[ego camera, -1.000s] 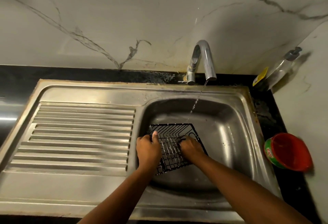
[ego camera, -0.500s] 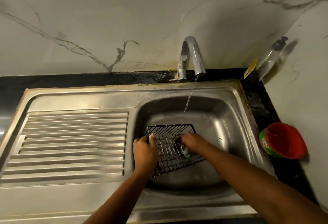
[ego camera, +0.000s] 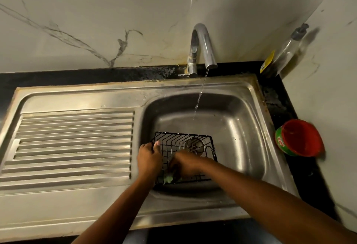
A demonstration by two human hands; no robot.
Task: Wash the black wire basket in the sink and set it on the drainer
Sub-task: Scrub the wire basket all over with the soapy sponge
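Observation:
The black wire basket (ego camera: 173,141) lies inside the steel sink bowl (ego camera: 237,128), over the drain. My left hand (ego camera: 149,158) grips its left rim, thumb up on the wire. My right hand (ego camera: 186,163) presses a green scrubber (ego camera: 168,179) against the basket's near left corner; the scrubber is mostly hidden under my fingers. A thin stream of water falls from the chrome tap (ego camera: 201,47) into the bowl behind the basket. The ribbed drainer (ego camera: 73,143) lies to the left of the bowl, bare.
A red tub with a green label (ego camera: 300,137) sits on the black counter to the right of the sink. A clear pump bottle (ego camera: 284,50) leans in the back right corner against the marble wall.
My right hand slid toward me and left, from the basket's middle to its near left corner. The basket now lies flatter, with the drain showing through its far side.

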